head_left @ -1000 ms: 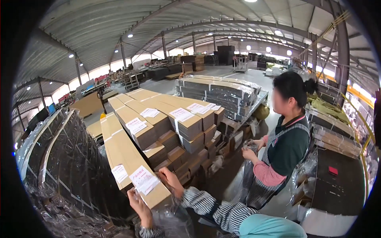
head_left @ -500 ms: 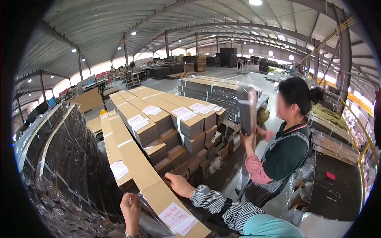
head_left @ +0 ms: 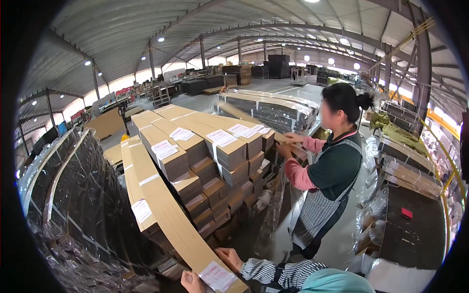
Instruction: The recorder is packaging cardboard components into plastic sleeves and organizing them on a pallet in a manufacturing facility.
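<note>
Largest item: the stack of cardboard bundles (head_left: 195, 128), ahead of both hands, its labelled ends facing the right hand's side. The plastic-wrapped dark stack (head_left: 93, 195) sits well to the left of the left hand. A co-worker (head_left: 337, 171) stands ahead and to the right of the right hand, busy with a separate brown strip (head_left: 254, 120). Item in hand: the long bundle (head_left: 175, 215), running forward from between the two hands to the far part of the row, near end jutting past the neighbouring bundle (head_left: 130, 178) on its left. Right hand (head_left: 229, 259) grips the right edge close to the near end; left hand (head_left: 192, 282) is curled at the opposite edge, but whether it grips cannot be told, as the underside is hidden. White strap (head_left: 149, 179) crosses the bundle well ahead of the hands; white label (head_left: 217, 277) lies flat between them. Handling notes (judgement): keep the hands opposite each other and raise both edges equally, or the length will probably twist. Hold through the full depth so layers do not slip. Let the far end carry weight on the row, avoid scraping the neighbour, keep thumbs off the label.
</note>
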A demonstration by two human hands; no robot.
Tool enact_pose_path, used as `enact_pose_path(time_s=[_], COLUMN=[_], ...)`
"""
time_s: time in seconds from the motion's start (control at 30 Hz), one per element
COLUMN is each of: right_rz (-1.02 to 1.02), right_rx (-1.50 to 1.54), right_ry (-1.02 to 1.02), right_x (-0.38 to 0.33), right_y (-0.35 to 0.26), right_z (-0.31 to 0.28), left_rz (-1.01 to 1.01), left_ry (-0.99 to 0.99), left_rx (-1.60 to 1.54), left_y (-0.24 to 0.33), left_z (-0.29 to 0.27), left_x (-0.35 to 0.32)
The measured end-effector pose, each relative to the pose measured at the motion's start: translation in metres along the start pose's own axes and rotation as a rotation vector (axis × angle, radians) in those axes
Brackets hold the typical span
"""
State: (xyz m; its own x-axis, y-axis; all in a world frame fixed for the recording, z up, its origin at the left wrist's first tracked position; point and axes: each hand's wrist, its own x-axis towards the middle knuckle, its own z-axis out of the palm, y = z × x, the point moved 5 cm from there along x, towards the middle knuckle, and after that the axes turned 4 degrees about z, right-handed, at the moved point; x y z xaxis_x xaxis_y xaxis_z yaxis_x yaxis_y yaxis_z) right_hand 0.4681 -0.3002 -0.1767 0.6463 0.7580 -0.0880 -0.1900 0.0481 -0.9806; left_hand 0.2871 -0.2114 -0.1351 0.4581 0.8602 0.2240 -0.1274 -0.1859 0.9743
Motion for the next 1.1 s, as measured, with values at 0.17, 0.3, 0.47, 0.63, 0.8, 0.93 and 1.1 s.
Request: enact_pose_path(time_s=[0.17, 0.3, 0.47, 0.63, 0.8, 0.93, 1.1], right_rz=[0.111, -0.188, -0.064, 0.361, 0.515, 0.338, 0.003], right_rx=[-0.128, -0.086, -0.183, 0.410, -0.103, 0.077, -0.061], right_ry=[-0.080, -0.039, -0.075, -0.068, -0.057, -0.258, -0.243], right_x=[-0.021, -0.051, -0.071, -0.031, 0.027, 0.038, 0.030], right_y=[0.027, -0.041, -0.093, 0.134, 0.211, 0.076, 0.032], right_z=[-0.011, 0.010, 0.017, -0.045, -0.077, 0.034, 0.041], left_rz=[0.046, 0.091, 0.139, -0.060, -0.176, 0.070, -0.035], left_ry=[0.031, 0.058, 0.025, -0.119, -0.184, 0.031, -0.038], left_rx=[0.207, -0.115, -0.157, 0.240, 0.470, 0.352, -0.127], left_y=[0.017, 0.087, 0.118, -0.005, -0.093, -0.147, -0.010], left_z=[-0.002, 0.000, -0.005, -0.001, -0.005, -0.064, -0.024], left_x=[-0.046, -0.051, -0.066, -0.076, -0.049, -0.002, -0.001])
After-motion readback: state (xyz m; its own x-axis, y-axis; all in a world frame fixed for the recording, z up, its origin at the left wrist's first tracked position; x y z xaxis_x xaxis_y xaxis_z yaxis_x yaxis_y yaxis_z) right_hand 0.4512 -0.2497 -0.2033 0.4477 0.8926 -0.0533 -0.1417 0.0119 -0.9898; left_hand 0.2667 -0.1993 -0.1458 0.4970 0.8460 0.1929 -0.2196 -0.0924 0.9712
